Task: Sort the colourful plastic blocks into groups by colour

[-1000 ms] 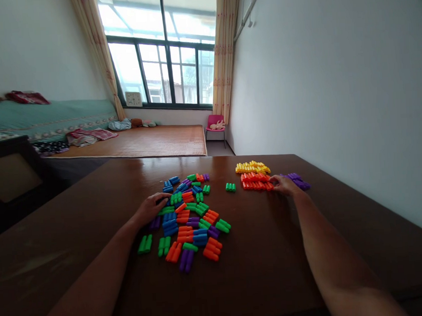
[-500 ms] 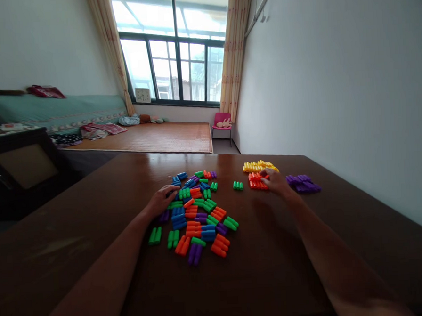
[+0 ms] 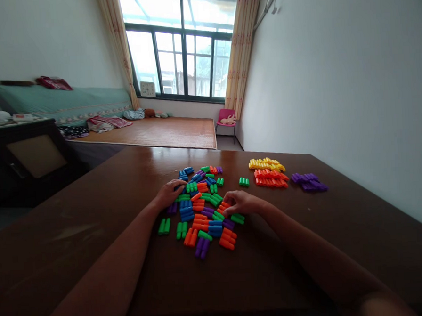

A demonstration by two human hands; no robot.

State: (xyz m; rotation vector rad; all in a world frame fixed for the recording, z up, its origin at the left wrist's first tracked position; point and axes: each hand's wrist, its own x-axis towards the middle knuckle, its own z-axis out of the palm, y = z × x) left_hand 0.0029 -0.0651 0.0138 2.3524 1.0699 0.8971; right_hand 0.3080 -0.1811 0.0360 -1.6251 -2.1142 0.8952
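Note:
Mixed green, blue, orange and purple plastic pieces lie in a loose pile, with a blue block (image 3: pixel 186 210) near its left side. My left hand (image 3: pixel 169 193) rests at the pile's upper left edge, fingers over blue and green pieces; whether it grips one is unclear. At the pile's right side my right hand (image 3: pixel 242 202) has thumb and fingers closed round an orange piece (image 3: pixel 223 207). Farther right are sorted groups: yellow pieces (image 3: pixel 266 164), orange pieces (image 3: pixel 271 179) and purple pieces (image 3: pixel 309 182). A green piece (image 3: pixel 244 181) lies alone between pile and groups.
The brown table (image 3: pixel 127 174) reaches toward a bed with a mat (image 3: pixel 167 132). A dark cabinet (image 3: pixel 34 153) stands at the left, a pink chair (image 3: pixel 226 114) beyond the table, and a white wall on the right.
My right hand has moved left from the sorted orange group to the mixed pile. The orange group now shows in full. My left hand stays at the pile's left edge. The view has shifted slightly.

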